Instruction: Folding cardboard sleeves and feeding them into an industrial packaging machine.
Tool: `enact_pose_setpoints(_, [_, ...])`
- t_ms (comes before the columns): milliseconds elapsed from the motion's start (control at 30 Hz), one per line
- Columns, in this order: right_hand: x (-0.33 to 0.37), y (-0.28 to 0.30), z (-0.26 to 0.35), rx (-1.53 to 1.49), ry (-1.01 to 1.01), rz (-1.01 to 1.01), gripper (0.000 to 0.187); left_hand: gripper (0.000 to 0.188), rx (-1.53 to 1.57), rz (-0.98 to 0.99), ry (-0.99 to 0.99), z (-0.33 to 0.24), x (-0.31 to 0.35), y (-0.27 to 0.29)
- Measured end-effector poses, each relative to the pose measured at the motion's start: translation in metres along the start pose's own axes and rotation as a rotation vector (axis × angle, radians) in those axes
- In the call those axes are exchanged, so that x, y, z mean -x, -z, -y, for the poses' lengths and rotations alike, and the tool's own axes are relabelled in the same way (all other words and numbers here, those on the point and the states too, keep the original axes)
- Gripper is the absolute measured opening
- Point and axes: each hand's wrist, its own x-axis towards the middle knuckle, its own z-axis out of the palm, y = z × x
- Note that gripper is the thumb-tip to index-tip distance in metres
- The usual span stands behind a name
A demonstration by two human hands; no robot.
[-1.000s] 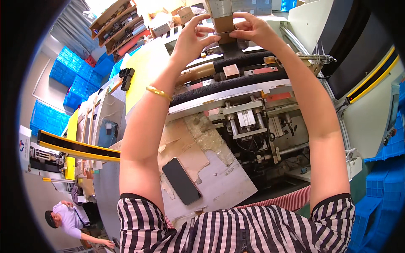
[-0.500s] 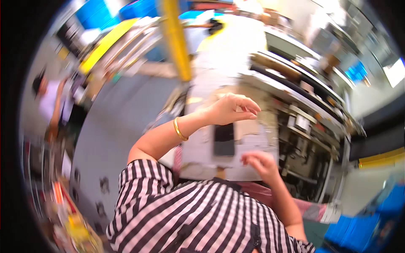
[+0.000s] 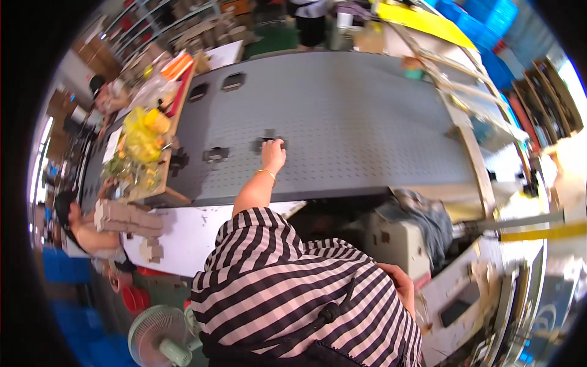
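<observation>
My left hand (image 3: 273, 154), with a gold bracelet on its wrist, reaches far out over a large grey belt-like surface (image 3: 354, 122). Its fingers are curled down on a small dark part (image 3: 262, 145), whose exact kind is blurred. To the left on that surface lie more dark parts, one close by (image 3: 215, 154) and one farther away (image 3: 234, 81). Low at the right side of my body shows part of my right hand (image 3: 400, 282); its fingers are largely hidden.
A wooden-edged table with a yellow plastic bag (image 3: 142, 136) stands to the left. Two people work beyond it; another stands at the far side. A green fan (image 3: 160, 336) is at lower left. A dark flat rectangle (image 3: 460, 304) lies on the right-hand bench beside a grey cloth (image 3: 422, 223).
My view has swung left from the bench to the grey surface. My left hand has gone from above the bench to a dark part there. My right hand is now close to my body.
</observation>
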Motion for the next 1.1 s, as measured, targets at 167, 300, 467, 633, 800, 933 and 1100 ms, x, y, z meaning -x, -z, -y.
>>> enact_pose_setpoints(167, [-0.072, -0.038, 0.062, 0.229, -0.002, 0.199, 0.032, 0.04, 0.035, 0.064, 0.016, 0.062, 0.007, 0.014])
enact_pose_setpoints(300, [-0.098, -0.061, 0.092, 0.416, 0.118, 0.262, 0.037, 0.027, 0.09, 0.126, -0.076, 0.06, -0.007, -0.001])
enact_pose_setpoints(467, [-0.082, -0.062, 0.091, 0.47, 0.128, 0.282, 0.036, 0.008, 0.351, 0.351, -0.039, 0.008, -0.025, -0.02])
enact_pose_setpoints(633, [-0.026, -0.029, 0.064, 0.598, 0.24, 0.028, 0.029, 0.02, 1.096, 0.91, -0.343, -0.171, 0.001, 0.07])
enact_pose_setpoints(800, [0.065, 0.032, 0.041, 0.425, 0.357, -0.646, 0.037, 0.018, 1.027, 1.08, -1.111, -0.326, 0.089, 0.205])
enact_pose_setpoints(933, [0.127, 0.051, 0.036, 0.601, 0.367, -0.802, 0.046, 0.016, 1.021, 1.046, -1.672, -0.397, 0.168, 0.243])
enact_pose_setpoints(1100, [0.217, 0.071, 0.013, 0.646, 0.353, -0.856, 0.032, 0.012, 1.054, 1.109, -1.914, -0.472, 0.257, 0.272])
